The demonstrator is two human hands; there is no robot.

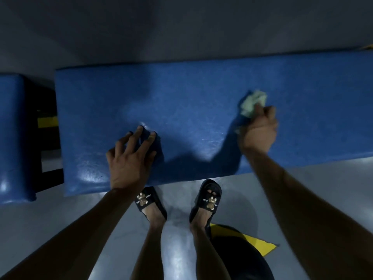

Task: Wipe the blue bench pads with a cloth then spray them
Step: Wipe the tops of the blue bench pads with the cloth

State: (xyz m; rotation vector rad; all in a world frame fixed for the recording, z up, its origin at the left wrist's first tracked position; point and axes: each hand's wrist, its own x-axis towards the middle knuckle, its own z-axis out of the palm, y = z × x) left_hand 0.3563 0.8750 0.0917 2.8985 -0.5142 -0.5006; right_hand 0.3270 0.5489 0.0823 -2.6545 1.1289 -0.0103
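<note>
Here, right of centre, the right hand (pixel 259 129) grips a bunched pale cloth (pixel 253 104), likely soft and light, against the smooth, probably slippery blue pad (pixel 201 93); the left hand (pixel 131 158) rests open, fingers spread.

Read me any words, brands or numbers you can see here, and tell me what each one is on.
"EVERY" and "BEAR": on the strap of the right slipper, upside down from this view.
"EVERY" and "BEAR": on the strap of the left slipper, dimmer and partly blurred.
No text shows on the blue bench pad, the cloth or the floor.
</note>
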